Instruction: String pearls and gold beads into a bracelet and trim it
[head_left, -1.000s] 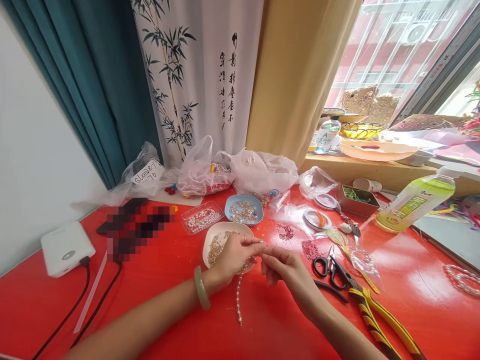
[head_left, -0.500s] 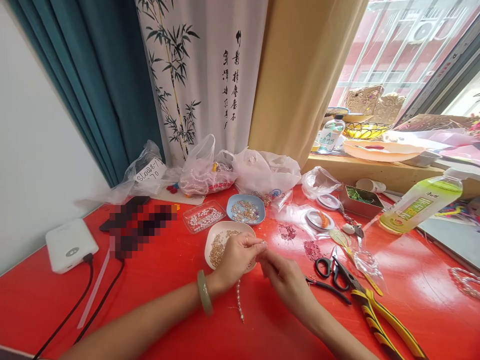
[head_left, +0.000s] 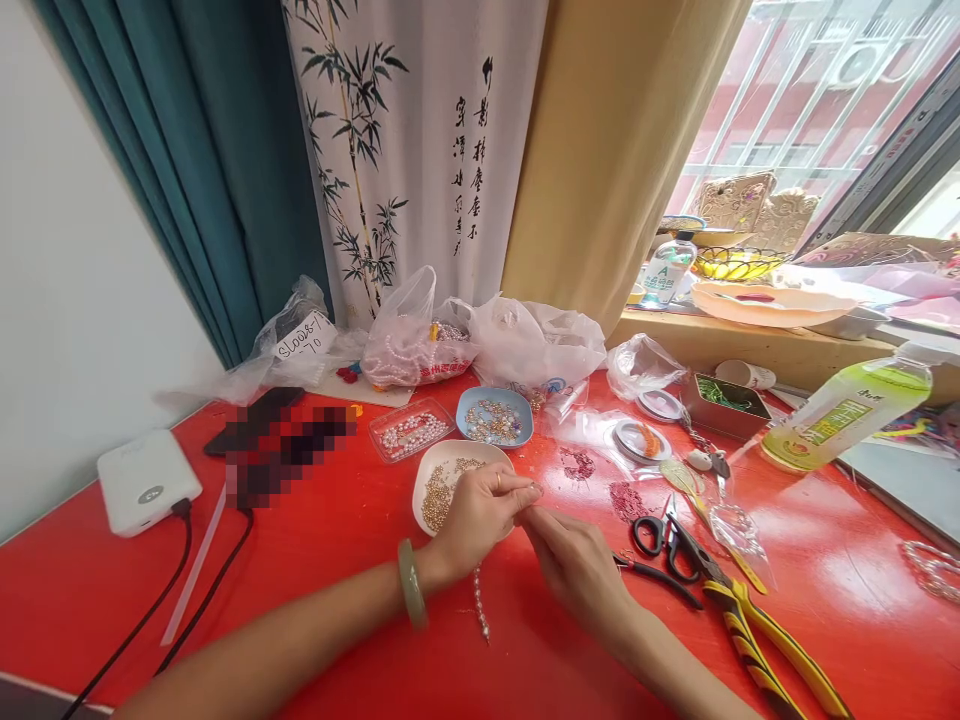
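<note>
Over the white bowl of gold beads [head_left: 435, 497], my left hand [head_left: 480, 515] is closed in a pinch, a jade-green bangle on its wrist. Below it hangs a strand of pearl beads [head_left: 481, 605], its lower end over the red tabletop. My right hand [head_left: 577, 560] has its fingertips pressed together against those of the left. Whatever lies between the right fingertips is hidden or too small to make out. Just behind the bowl are a blue dish of mixed beads [head_left: 495, 394] and a clear tray of pearls [head_left: 411, 460].
Scissors [head_left: 660, 533], small red-and-black pliers [head_left: 660, 578] and large yellow-handled pliers [head_left: 757, 625] lie to the right. A green drink bottle [head_left: 847, 410] leans farther right. Plastic bags [head_left: 416, 345] line the back. On the left sits a white box [head_left: 150, 482] with a black cable.
The whole view has shifted slightly to the right. My hands stay together over the bowl, with only a small change in the right fingers. The pearl strand still hangs below.
</note>
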